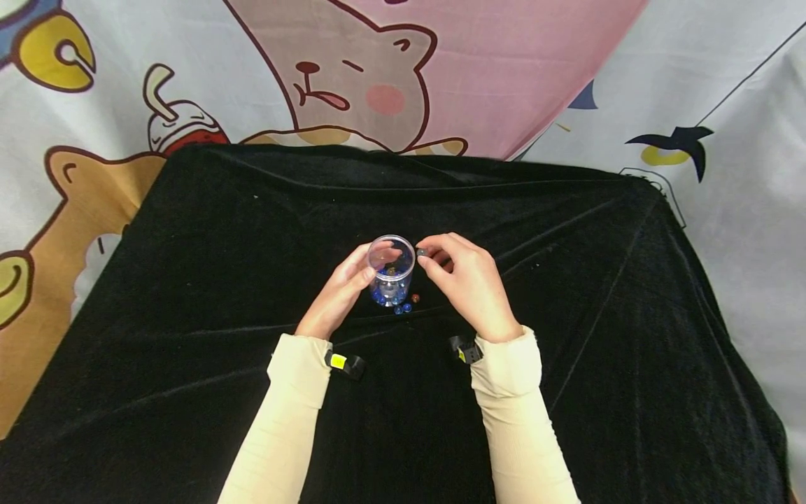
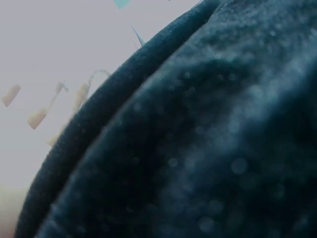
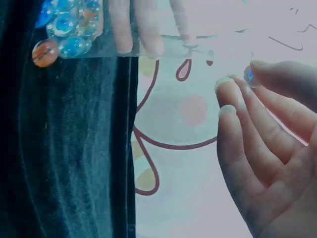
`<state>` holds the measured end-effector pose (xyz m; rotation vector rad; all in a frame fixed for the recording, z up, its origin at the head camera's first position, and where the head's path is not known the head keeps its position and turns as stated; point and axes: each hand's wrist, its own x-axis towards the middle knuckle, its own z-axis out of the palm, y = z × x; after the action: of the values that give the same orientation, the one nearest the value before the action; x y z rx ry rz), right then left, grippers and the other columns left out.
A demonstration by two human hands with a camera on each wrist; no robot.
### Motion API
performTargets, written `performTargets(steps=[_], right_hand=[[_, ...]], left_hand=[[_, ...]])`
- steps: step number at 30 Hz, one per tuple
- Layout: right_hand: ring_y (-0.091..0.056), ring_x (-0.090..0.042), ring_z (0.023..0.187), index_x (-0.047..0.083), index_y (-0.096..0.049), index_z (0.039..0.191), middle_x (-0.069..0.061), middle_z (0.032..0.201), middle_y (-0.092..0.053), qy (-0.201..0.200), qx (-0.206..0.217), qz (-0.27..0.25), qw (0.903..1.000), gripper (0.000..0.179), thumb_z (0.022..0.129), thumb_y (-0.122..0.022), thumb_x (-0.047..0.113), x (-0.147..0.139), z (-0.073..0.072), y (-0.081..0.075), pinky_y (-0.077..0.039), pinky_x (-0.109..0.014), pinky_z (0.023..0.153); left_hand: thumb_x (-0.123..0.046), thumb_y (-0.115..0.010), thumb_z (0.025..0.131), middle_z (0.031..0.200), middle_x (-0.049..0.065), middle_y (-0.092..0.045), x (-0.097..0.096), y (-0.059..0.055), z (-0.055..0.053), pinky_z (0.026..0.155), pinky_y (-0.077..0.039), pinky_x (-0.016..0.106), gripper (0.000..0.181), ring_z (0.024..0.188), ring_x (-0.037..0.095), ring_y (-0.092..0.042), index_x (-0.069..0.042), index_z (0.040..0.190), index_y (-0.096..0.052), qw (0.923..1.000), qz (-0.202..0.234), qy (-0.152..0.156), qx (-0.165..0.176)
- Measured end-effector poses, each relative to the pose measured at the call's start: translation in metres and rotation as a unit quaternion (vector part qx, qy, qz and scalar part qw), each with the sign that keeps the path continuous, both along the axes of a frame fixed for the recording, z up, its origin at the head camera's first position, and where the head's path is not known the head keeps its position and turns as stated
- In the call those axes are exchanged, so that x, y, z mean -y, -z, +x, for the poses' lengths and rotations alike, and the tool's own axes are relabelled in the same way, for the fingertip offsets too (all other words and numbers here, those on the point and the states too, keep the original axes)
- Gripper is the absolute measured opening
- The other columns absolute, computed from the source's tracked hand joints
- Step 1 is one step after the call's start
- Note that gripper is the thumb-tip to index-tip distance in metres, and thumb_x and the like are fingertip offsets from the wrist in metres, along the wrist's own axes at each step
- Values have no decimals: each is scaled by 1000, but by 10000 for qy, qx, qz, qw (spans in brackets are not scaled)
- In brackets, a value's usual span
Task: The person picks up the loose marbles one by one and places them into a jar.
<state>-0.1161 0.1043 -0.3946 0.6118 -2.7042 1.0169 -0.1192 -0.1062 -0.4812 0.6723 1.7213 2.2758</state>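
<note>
A clear plastic cup stands on the black cloth with several blue marbles in its lower part. My left hand grips the cup's left side, thumb in front and fingers behind. Just right of the rim, my right hand pinches one glass marble between thumb and fingertip; its centre looks bluish in the right wrist view. By the cup's base lie an orange-brown marble and two blue marbles on the cloth. The left wrist view shows only blurred cloth and backdrop, with neither hand's work.
Black velvety cloth with some folds covers the table. Behind and beside it hangs a pale backdrop with cartoon animals printed on it. Dark straps with small cameras sit on both wrists.
</note>
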Motion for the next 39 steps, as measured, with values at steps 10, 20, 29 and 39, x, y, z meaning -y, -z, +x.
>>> performTargets(steps=[10, 20, 29, 39], right_hand=[[-54, -2, 77, 17, -63, 100, 9, 89, -59, -84, -353, -364, 9987, 18, 84, -61, 25, 6, 4, -5, -46, -23, 67], [-55, -5, 76, 16, -63, 100, 5, 92, -60, -240, -482, -488, 9974, 19, 84, -62, 24, 13, 6, -5, -47, -24, 65], [-51, -3, 68, 16, -63, 101, 9, 90, -57, -369, -538, -428, 9969, 19, 83, -63, 24, 19, 7, 1, -47, -25, 60], [-51, -2, 69, 17, -63, 100, 9, 89, -57, -465, -380, -444, 9972, 18, 84, -62, 25, 19, 8, -1, -45, -23, 59]], left_hand=[[-21, -39, 94, 131, 14, -43, 0, -1, 1, 96, -23, 50, 42, 124, 25, -35, -6, 133, -34, 10000, 10, -22, 62], [-6, -30, 94, 132, 12, -42, 1, -11, 5, 97, -23, 51, 40, 125, 24, -34, -8, 134, -34, 9998, -142, 28, 122], [-14, -34, 96, 132, 6, -43, 2, -13, 6, 98, -23, 50, 38, 124, 21, -35, -14, 134, -35, 9994, -277, -38, 196], [-35, -45, 92, 133, 5, -43, 1, -1, 1, 98, -23, 51, 47, 124, 21, -36, -16, 134, -35, 9992, -258, -106, 290]])
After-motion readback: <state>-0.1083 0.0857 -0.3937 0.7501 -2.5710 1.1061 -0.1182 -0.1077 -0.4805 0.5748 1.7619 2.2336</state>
